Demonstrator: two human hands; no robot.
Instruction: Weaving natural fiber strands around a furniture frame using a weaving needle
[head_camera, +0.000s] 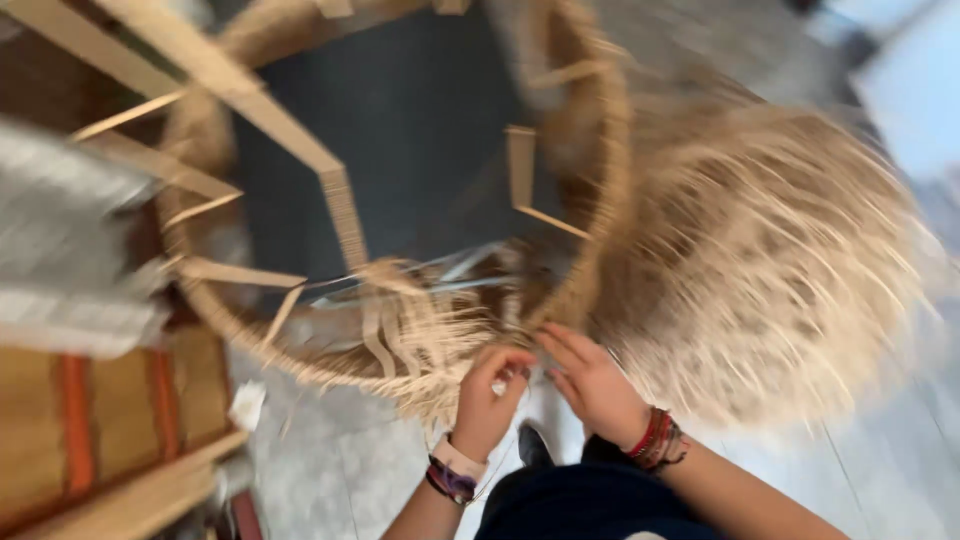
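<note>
At the near edge of the big woven hoop (600, 200), both hands work close together, probably so one can steady the weave while the other handles the strand. Left hand (490, 395) has its fingers pinched shut on a loose straw strand (425, 355) hanging from the hoop's rim. Right hand (590, 385) lies open, fingers spread flat against the rim. Beside the hoop bulges a shaggy straw mass (770, 260).

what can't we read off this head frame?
- Left hand: fingers curled; anything pinched in them is hidden.
- Right hand: motion blur hides whether it grips the hoop or only touches it.
- Straw fringe: strands smeared by blur.
- Hoop top: cut off by the upper edge.
</note>
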